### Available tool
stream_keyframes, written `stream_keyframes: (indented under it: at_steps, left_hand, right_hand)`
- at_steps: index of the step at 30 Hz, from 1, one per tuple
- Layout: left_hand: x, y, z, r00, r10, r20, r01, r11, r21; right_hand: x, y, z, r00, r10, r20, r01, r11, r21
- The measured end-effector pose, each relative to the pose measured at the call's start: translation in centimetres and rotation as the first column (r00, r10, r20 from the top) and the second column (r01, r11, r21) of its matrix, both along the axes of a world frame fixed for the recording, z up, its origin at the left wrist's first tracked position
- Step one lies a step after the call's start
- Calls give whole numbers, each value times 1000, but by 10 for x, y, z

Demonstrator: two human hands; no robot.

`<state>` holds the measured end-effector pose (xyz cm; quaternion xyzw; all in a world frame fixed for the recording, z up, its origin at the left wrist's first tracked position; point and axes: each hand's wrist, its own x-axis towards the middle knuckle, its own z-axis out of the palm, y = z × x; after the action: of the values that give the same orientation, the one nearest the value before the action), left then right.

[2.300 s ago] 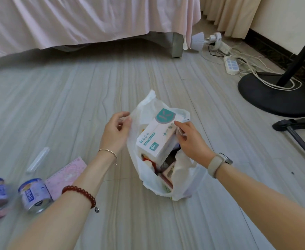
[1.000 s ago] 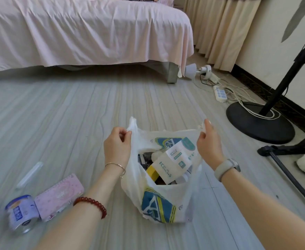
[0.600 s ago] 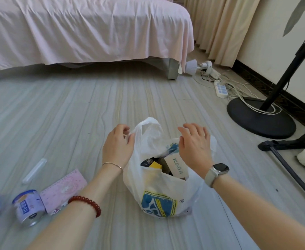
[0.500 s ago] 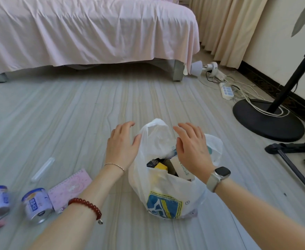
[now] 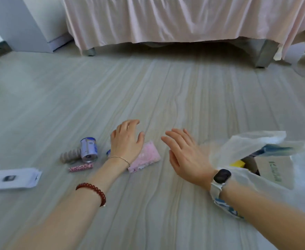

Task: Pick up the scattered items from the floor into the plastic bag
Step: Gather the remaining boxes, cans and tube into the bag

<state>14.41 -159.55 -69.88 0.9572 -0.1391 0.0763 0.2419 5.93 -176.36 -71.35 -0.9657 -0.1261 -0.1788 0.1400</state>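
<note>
Left hand [image 5: 125,141]: hovering palm down over the far end of the pink patterned pouch [image 5: 145,157], fingers relaxed and slightly curled, grip wide and holding nothing; whether it is touching the pouch cannot be told. Right hand [image 5: 186,156]: reaching leftward just right of the pouch, fingers spread and straight, grip wide, nothing in it; a smartwatch [image 5: 221,176] is sitting on its wrist. The left forearm is wearing a thin gold bangle [image 5: 120,158] and a red bead bracelet [image 5: 92,190]. White plastic bag [image 5: 274,177]: lying at the right on the grey wood-grain floor [image 5: 166,96], mouth gaping, showing a yellow item [image 5: 237,163] and a pale box with green print [image 5: 274,173] inside; the right forearm is crossing in front of its near side. Loose items left of the left hand: a blue and white can [image 5: 88,149] lying on its side; a beige ribbed roll [image 5: 70,156] touching the can's left side; a small pink spotted tube [image 5: 80,167] just near of the can; a white flat packet with a dark window [image 5: 13,179] lying farther left and nearer. A pink bed skirt [image 5: 184,20] is hanging along the far side, with grey bed legs [image 5: 263,55] showing beneath it.
</note>
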Motion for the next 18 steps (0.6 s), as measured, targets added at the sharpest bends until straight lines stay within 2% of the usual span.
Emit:
stream_keyframes:
  at_steps: [4,6,9,12,15,17,18]
  left_hand:
    - [-15,77,-54,950,238,-204,-258,963,-76]
    - [-20,97,-78,927,248,-281,-279,957,-75]
    - [-8,102,-99,905,209,-371,-268,956,-115]
    - [17,90,-111,841,248,-481,-383,901,-206]
    - [36,81,-128,758,315,-572,-478,864,-158]
    - [39,80,-142,716,312,-625,-502,852,-150]
    - [39,80,-149,702,287,-652,-504,847,-171]
  right_hand:
    - [13,39,-52,929,84,-360,-73,996,43]
    - [23,48,-75,868,85,-490,-83,996,25]
    - [47,58,-93,797,36,-603,-54,998,-11]
    - [85,67,-109,727,-169,-666,235,972,10]
    - [111,77,-131,572,-407,-712,510,856,-79]
    - [113,84,-142,483,-486,-728,625,774,-102]
    - [112,87,-147,470,-500,-728,652,752,-96]
